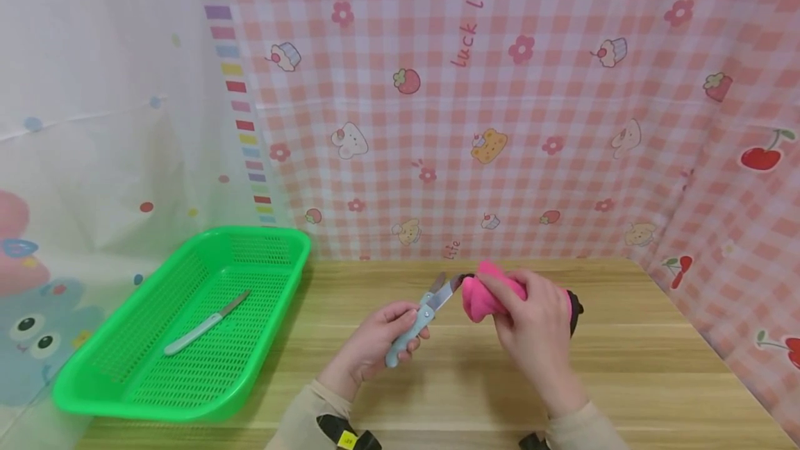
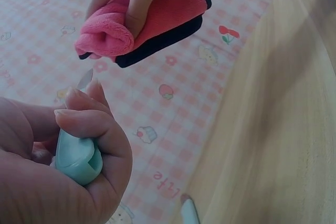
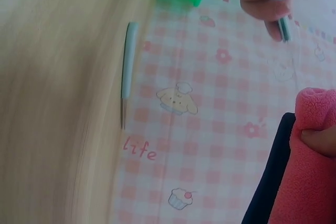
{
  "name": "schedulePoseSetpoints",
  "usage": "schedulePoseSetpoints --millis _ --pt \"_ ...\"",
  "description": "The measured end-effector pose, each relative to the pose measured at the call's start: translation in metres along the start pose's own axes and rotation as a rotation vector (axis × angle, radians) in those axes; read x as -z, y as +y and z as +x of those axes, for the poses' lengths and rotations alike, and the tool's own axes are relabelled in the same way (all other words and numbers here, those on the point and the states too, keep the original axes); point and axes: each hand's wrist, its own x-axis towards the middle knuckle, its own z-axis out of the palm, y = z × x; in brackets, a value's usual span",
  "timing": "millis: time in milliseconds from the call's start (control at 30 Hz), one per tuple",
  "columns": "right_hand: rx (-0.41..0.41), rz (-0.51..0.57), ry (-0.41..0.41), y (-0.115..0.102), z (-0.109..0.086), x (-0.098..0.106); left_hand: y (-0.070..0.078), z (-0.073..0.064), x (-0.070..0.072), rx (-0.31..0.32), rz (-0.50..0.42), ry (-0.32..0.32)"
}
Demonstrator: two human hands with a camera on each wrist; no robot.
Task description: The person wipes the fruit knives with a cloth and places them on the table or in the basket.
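Note:
My left hand (image 1: 387, 335) grips a paring knife (image 1: 405, 337) by its pale blue-green handle, blade pointing up and away to the right. In the left wrist view the fingers (image 2: 89, 124) curl round the handle. My right hand (image 1: 537, 318) holds a folded pink cloth (image 1: 478, 301) with black edging, thumb pressed into its rolled end. In the head view the blade's tip comes right up to the cloth's black edge; the left wrist view shows the tip just below the cloth. A second knife (image 3: 128, 61) lies on the table behind, partly hidden in the head view by the held one.
A green plastic basket (image 1: 294, 276) stands at the left of the wooden table (image 1: 625, 367). Inside it lies another knife (image 1: 203, 328) with a pale handle. A pink checked curtain (image 1: 375, 110) hangs behind the table and along its right side.

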Motion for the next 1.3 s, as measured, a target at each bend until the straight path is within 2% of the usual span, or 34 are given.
schedulePoseSetpoints --millis 200,367,467,700,1300 --pt "0.067 0.035 -0.042 -0.011 -0.001 -0.002 -0.001 0.001 -0.003 0.002 0.023 0.024" --pt "0.178 0.062 -0.063 -0.020 -0.004 -0.009 -0.004 0.002 -0.005 -0.023 0.045 -0.002" --pt "0.210 0.069 -0.098 -0.024 -0.006 -0.013 -0.006 0.002 -0.006 -0.035 0.061 -0.008" --pt "0.208 0.056 -0.123 -0.028 -0.009 -0.017 -0.008 0.000 -0.009 -0.047 0.106 0.005" --pt "0.164 0.019 -0.127 -0.026 -0.004 -0.014 -0.006 -0.004 -0.012 -0.046 0.071 -0.004"
